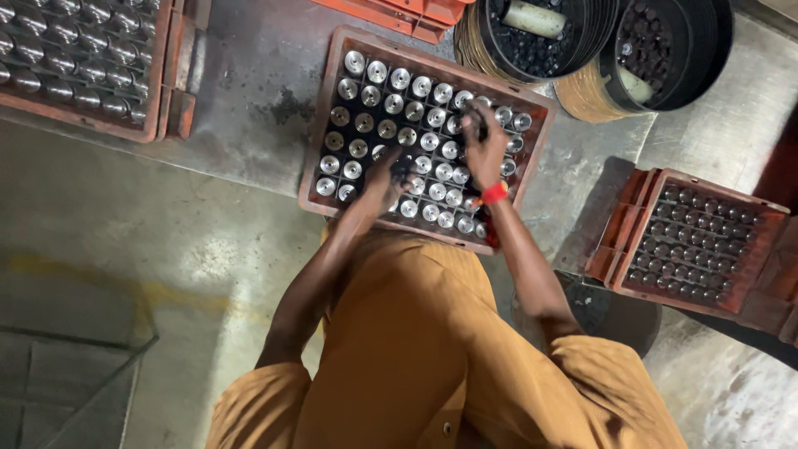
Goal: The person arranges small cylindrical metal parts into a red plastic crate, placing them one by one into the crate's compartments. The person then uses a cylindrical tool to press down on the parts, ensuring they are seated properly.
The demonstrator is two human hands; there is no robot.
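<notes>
A red-brown crate (332,108) on the concrete floor holds rows of upright shiny metal cylinders (399,79). Both my hands are over its near right part. My left hand (384,176) is curled over the cylinders in the middle rows, with a small dark part (401,170) at its fingers. Further in, near the crate's far right corner, my right hand (486,150), with a red band (495,193) at the wrist, pinches the top of one cylinder (475,112). My orange clothing fills the bottom of the view.
A second crate of shiny cylinders (83,58) lies at the top left. A crate of dark parts (698,241) sits at the right. Two round black tubs (549,41) (665,50) with dark parts stand at the top. A wire-frame object (75,391) is at the bottom left.
</notes>
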